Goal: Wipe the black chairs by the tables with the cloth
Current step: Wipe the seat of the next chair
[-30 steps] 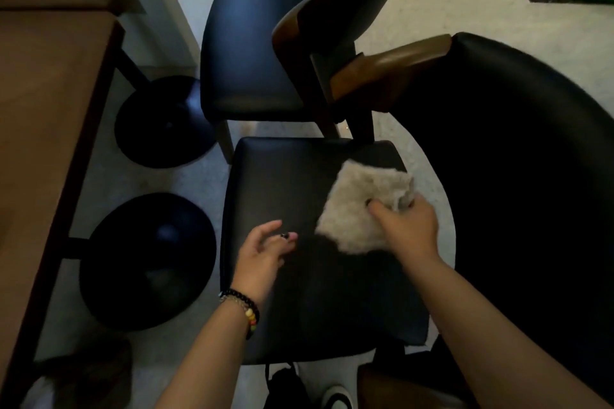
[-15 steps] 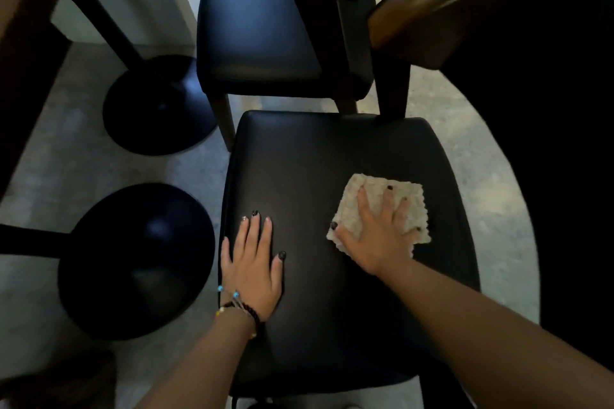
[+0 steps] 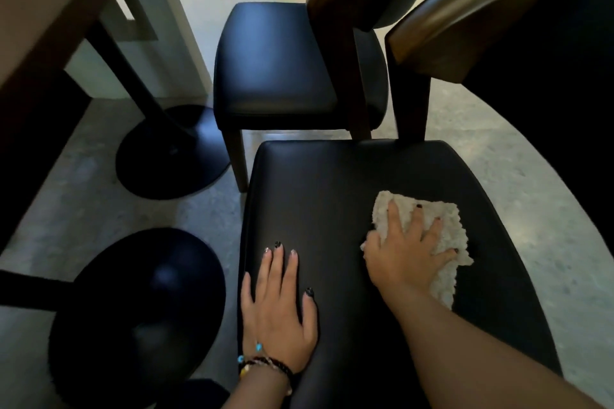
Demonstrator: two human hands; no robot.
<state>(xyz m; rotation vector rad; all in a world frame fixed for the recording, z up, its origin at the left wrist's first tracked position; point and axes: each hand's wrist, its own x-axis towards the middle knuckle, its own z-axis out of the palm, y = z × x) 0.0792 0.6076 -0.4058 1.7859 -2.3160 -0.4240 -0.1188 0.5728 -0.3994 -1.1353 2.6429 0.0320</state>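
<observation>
A black padded chair seat point(image 3: 332, 196) fills the lower middle of the view, its brown wooden backrest point(image 3: 465, 20) at the upper right. My right hand point(image 3: 408, 249) lies flat with spread fingers on a beige cloth point(image 3: 448, 236), pressing it onto the right part of the seat. My left hand point(image 3: 279, 312), with a beaded bracelet at the wrist, rests palm down on the seat's left edge and holds nothing. A second black chair point(image 3: 272, 63) stands just behind, its curved back next to the first one's.
Two round black table bases point(image 3: 139, 315) point(image 3: 172, 153) sit on the pale floor at the left. A brown tabletop point(image 3: 43, 10) overhangs the upper left. A large dark rounded surface point(image 3: 571, 103) borders the right side.
My right hand first held the cloth bunched above the seat, then pressed it flat and slid it to the right. My left hand came down flat on the seat's left edge.
</observation>
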